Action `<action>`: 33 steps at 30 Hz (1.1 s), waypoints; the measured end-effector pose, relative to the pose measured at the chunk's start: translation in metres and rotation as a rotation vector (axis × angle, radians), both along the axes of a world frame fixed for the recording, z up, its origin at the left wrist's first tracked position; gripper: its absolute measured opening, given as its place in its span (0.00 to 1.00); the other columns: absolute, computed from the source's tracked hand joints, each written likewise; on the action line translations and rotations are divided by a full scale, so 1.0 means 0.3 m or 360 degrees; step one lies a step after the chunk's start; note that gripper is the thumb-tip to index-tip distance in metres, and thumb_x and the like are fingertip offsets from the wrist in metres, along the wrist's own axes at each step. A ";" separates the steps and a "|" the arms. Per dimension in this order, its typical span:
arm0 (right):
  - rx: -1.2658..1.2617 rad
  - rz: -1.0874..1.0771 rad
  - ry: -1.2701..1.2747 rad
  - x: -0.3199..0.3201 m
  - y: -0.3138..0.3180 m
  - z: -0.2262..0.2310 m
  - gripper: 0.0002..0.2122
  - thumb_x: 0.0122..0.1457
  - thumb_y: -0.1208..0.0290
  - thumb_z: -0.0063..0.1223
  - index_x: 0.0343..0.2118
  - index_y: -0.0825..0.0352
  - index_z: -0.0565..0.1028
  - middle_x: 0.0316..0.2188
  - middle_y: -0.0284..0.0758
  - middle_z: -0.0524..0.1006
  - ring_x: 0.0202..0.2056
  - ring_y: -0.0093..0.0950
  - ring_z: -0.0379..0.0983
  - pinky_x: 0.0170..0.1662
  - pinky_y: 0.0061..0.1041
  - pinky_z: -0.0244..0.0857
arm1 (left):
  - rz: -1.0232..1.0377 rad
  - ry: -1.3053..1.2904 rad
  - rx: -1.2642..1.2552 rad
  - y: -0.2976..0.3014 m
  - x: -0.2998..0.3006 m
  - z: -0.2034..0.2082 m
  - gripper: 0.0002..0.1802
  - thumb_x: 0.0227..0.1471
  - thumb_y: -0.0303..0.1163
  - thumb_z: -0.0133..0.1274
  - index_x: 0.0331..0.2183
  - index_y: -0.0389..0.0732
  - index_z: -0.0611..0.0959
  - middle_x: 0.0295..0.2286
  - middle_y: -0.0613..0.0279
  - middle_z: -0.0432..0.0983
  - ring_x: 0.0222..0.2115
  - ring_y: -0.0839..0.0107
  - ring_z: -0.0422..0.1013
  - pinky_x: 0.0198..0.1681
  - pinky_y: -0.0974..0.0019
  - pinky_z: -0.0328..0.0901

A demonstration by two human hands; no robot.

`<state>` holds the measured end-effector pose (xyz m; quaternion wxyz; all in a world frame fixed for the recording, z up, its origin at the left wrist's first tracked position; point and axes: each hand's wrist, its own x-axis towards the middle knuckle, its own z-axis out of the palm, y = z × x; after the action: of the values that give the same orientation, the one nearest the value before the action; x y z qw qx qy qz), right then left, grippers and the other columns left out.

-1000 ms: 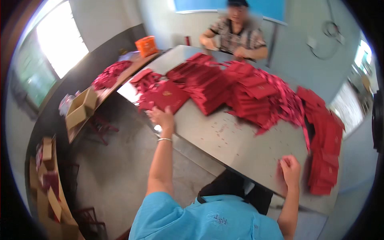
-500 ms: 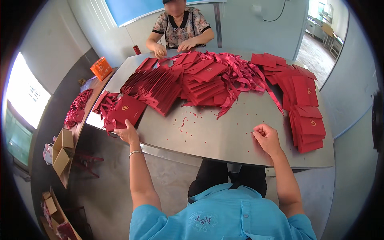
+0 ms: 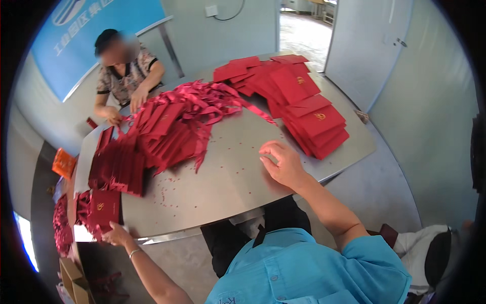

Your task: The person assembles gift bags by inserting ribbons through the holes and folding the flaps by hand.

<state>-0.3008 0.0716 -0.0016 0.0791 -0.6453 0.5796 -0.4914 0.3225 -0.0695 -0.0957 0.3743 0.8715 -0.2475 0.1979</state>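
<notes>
At the table's near left edge, my left hand has its thumb at the lower corner of a flat red gift bag with a gold emblem. Its fingers curl around that edge, where red ribbons hang. Over the table's near right part hovers my right hand, empty, fingers bent and thumb apart. Beyond it lies a fanned stack of red bags or envelopes with gold emblems. A tight row of red bags stands past my left hand. Pink-red ribbons heap up in the middle.
Across the metal table, a person handles ribbons at the far left. Tiny red dots lie scattered on the top. A side table at left holds an orange package and more ribbons; a cardboard box is below. A door stands ajar.
My view has swung to the right, so the table's contents sit further left. My right hand has moved toward the right-hand stack and its fingers have loosened. My left hand stays at the bag.
</notes>
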 end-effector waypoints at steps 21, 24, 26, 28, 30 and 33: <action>0.0363 -0.0815 0.1064 -0.323 0.169 0.099 0.22 0.55 0.64 0.53 0.49 0.74 0.70 0.51 0.52 0.71 0.52 0.47 0.67 0.56 0.38 0.62 | -0.0158 0.0135 -0.0104 -0.011 0.046 -0.027 0.43 0.48 0.51 0.56 0.53 0.26 0.64 0.53 0.38 0.62 0.56 0.46 0.59 0.56 0.45 0.56; 0.0164 -0.0831 0.1208 -0.348 0.178 0.090 0.14 0.55 0.73 0.49 0.44 0.73 0.72 0.46 0.49 0.74 0.47 0.44 0.73 0.49 0.34 0.68 | -0.0067 -0.0079 -0.0096 -0.029 0.025 -0.038 0.45 0.48 0.53 0.56 0.55 0.26 0.62 0.56 0.33 0.56 0.59 0.44 0.53 0.59 0.44 0.53; 0.0035 -0.0849 0.1228 -0.375 0.205 0.132 0.13 0.54 0.77 0.48 0.43 0.73 0.72 0.45 0.47 0.75 0.45 0.42 0.74 0.47 0.33 0.69 | -0.0122 0.0155 -0.0004 -0.017 -0.006 -0.014 0.47 0.48 0.55 0.56 0.56 0.28 0.61 0.59 0.30 0.50 0.61 0.42 0.48 0.61 0.41 0.49; -0.0104 -0.0821 0.1237 -0.384 0.208 0.183 0.12 0.53 0.81 0.47 0.42 0.72 0.73 0.43 0.45 0.76 0.44 0.41 0.75 0.45 0.32 0.71 | -0.0038 0.0059 -0.0074 -0.010 0.038 -0.031 0.47 0.47 0.56 0.56 0.56 0.29 0.61 0.58 0.29 0.49 0.61 0.40 0.48 0.60 0.38 0.47; -0.0316 -0.0819 0.1165 -0.384 0.205 0.225 0.13 0.51 0.85 0.48 0.41 0.72 0.72 0.40 0.45 0.77 0.43 0.41 0.75 0.45 0.32 0.71 | 0.0054 -0.0096 -0.0139 0.004 0.054 -0.029 0.48 0.46 0.56 0.57 0.56 0.30 0.62 0.57 0.32 0.53 0.61 0.42 0.50 0.59 0.37 0.49; -0.0663 -0.0670 0.1220 -0.330 0.216 0.295 0.12 0.49 0.87 0.50 0.39 0.74 0.73 0.39 0.45 0.77 0.42 0.42 0.75 0.45 0.33 0.72 | 0.0009 -0.0090 -0.0255 0.041 -0.062 0.051 0.45 0.46 0.52 0.59 0.55 0.30 0.63 0.55 0.37 0.59 0.58 0.45 0.55 0.57 0.42 0.54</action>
<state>-0.4000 0.1363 0.0869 -0.3722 -0.6506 0.5744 -0.3290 0.3038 -0.0571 -0.0803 0.4352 0.8335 -0.2389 0.2425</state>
